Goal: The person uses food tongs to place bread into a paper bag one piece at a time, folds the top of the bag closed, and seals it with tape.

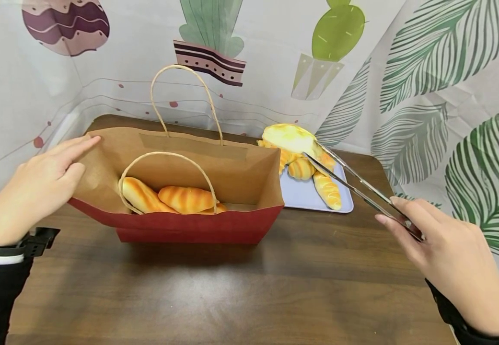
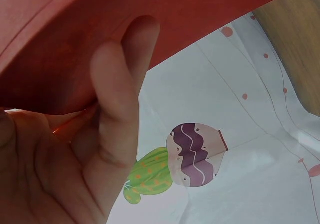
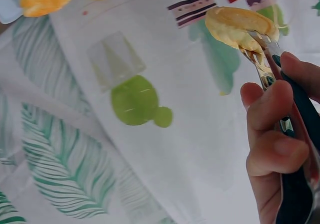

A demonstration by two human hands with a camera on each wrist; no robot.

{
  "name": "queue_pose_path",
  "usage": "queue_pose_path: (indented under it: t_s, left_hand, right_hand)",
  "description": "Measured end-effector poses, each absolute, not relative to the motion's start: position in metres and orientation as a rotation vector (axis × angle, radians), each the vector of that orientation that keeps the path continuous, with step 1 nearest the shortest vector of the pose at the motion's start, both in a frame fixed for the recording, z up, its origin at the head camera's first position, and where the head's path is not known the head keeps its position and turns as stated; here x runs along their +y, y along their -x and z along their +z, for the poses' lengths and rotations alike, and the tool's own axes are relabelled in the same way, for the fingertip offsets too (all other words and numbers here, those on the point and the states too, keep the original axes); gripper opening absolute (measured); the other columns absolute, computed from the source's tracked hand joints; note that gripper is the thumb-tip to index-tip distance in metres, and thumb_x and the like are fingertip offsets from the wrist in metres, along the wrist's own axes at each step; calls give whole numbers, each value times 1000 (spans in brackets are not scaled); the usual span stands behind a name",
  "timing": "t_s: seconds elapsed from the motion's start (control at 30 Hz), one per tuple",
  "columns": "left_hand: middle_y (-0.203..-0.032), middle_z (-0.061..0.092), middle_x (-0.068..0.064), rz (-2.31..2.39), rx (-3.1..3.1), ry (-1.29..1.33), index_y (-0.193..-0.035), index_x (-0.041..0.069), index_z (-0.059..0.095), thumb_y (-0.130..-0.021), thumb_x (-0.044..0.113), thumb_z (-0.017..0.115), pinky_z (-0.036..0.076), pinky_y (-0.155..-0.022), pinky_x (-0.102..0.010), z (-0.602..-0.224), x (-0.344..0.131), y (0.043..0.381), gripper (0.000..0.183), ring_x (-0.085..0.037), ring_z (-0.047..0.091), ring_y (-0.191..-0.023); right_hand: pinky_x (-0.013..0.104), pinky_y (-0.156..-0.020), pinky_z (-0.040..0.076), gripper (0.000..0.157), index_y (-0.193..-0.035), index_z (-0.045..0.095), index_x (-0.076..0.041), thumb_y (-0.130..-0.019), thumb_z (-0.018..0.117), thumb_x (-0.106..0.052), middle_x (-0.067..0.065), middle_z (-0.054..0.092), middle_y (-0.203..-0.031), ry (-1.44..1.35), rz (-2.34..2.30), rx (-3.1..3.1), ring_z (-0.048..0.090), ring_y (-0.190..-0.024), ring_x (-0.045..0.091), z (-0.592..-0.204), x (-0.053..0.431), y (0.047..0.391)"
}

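My left hand (image 1: 44, 184) grips the left rim of a paper bag (image 1: 189, 227), red outside and brown inside. In the left wrist view its curled fingers (image 2: 117, 89) lie against the red outer wall. Two golden rolls, a long roll (image 1: 143, 194) and a ridged roll (image 1: 186, 199), show inside the open bag. My right hand (image 1: 456, 254) holds metal tongs (image 1: 361, 184) with dark handles. Between the tong tips is a pale, rounded bread piece (image 3: 235, 27), lifted above the tray (image 1: 307, 199) at the bag's right.
Several breads lie on the pale tray, among them a small striped roll (image 1: 302, 169) and a long drizzled bread (image 1: 328, 191). Two looped handles, including the rear handle (image 1: 181, 67), stand above the bag. A patterned cloth (image 1: 266, 57) hangs behind the wooden table (image 1: 214, 292).
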State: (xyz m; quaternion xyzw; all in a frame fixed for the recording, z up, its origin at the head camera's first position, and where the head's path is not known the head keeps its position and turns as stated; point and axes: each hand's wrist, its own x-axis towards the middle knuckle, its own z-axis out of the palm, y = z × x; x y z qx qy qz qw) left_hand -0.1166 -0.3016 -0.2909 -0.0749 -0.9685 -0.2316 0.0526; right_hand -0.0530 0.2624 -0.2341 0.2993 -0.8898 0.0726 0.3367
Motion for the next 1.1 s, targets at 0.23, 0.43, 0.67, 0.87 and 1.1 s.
queue_pose_path:
  t_s: [0.23,0.43,0.67,0.87,1.1]
  left_hand:
    - [-164,37,-29,-707,-2945,225,-164,5,38,-106,12,28,25,-107,-80,-290,-301,116,59,-62,35,-143]
    - [-166,36,-27,-719,-2934,240,-164,6,38,-106,12,28,23,-108,-80,-289,-300,116,59,-58,33,-147]
    - [-165,36,-27,-715,-2934,238,-164,6,38,-106,12,28,23,-108,-81,-289,-301,117,60,-58,33,-147]
    - [-166,36,-27,-725,-2940,235,-165,7,38,-106,12,29,24,-105,-82,-289,-301,117,60,-60,34,-146]
    - [-165,37,-27,-725,-2928,240,-164,5,38,-106,12,29,24,-107,-80,-291,-301,116,59,-59,34,-146]
  right_hand:
    - [23,-34,25,56,-98,77,-1,-111,50,-48,-6,55,-70,-947,167,-2206,30,-49,-1,-232,254,53]
    - [27,-34,33,52,-99,76,0,-112,51,-43,-2,64,-77,-1065,154,-2159,43,-46,8,-226,237,56]
    - [22,-37,20,52,-92,66,-8,-115,39,-46,-9,47,-72,-1171,56,-2251,27,-48,3,-217,217,70]
    - [25,-40,20,32,-82,51,-17,-104,68,-32,-9,37,-73,-1269,52,-2431,21,-47,4,-204,203,98]
    - [34,-48,34,37,-78,50,-19,-91,85,-21,-9,42,-71,-1295,-30,-2772,39,-54,13,-186,177,134]
